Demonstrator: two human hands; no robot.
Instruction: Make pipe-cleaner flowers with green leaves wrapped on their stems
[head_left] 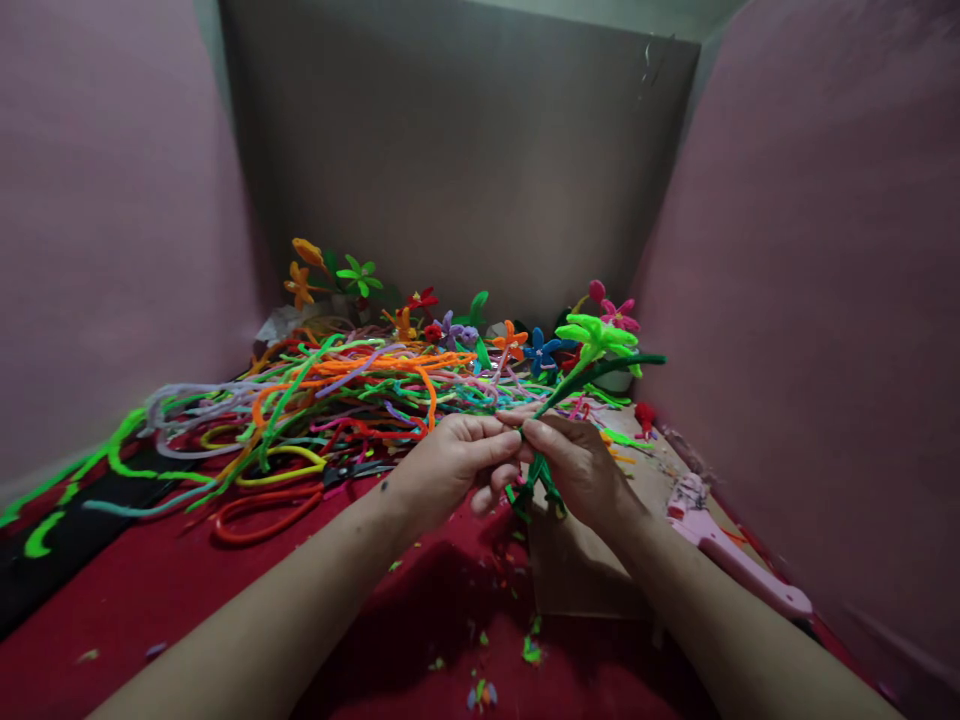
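Observation:
A bright green pipe-cleaner flower (597, 338) with dark green stems rises above my two hands near the centre. My right hand (581, 465) pinches the dark green stem (562, 392) between thumb and fingers. Beside it, my left hand (469, 458) has its thumb and index finger pressed together at the same stem, with the other fingers curled. Below the hands hang twisted dark green stem ends (541, 485). One dark green piece sticks out to the right under the flower head.
Loose coloured pipe cleaners (360, 375) pile up at left and centre, with scissors (360, 468) among them. Finished flowers (541, 350) stand behind. A pink glue gun (735, 555) lies at right, by a brown cardboard sheet (577, 580). Green scraps dot the red surface (420, 640).

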